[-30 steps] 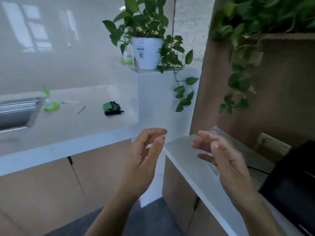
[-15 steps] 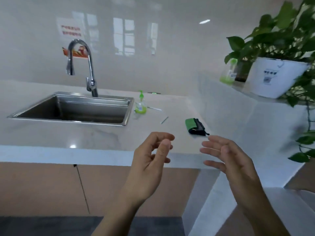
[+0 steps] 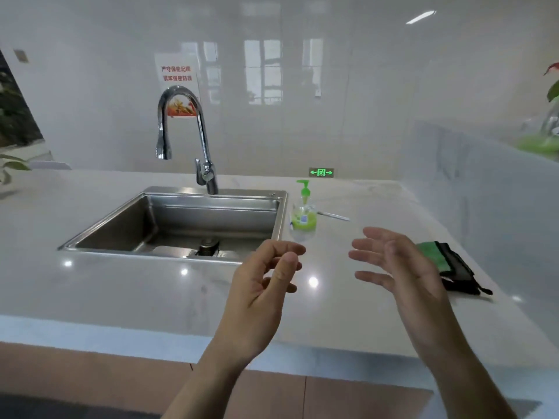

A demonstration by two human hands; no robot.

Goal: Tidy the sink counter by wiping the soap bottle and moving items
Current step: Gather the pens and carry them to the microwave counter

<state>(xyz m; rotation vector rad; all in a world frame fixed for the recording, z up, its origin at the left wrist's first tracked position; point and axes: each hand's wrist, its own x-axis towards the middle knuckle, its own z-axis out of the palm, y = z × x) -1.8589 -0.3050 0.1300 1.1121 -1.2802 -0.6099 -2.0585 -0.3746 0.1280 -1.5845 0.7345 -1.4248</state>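
A clear soap bottle (image 3: 303, 216) with a green pump and green liquid stands upright on the white counter (image 3: 121, 291), just right of the steel sink (image 3: 169, 225). A folded green and black cloth (image 3: 447, 264) lies on the counter to the right, partly behind my right hand (image 3: 399, 267). Both hands hover above the counter's front part, palms facing each other. My left hand (image 3: 266, 279) has loosely curled fingers and holds nothing. My right hand is spread and empty. A thin pen-like stick (image 3: 334, 215) lies just right of the bottle.
A chrome gooseneck tap (image 3: 193, 140) rises behind the sink. A raised white ledge (image 3: 484, 189) borders the counter on the right, with a second green bottle (image 3: 541, 140) blurred on top. Plant leaves show at the far left edge (image 3: 12, 164). Glossy wall behind.
The view has swung left from the ledge and potted plant onto the sink and come closer. My hands keep the same open pose in front of me.
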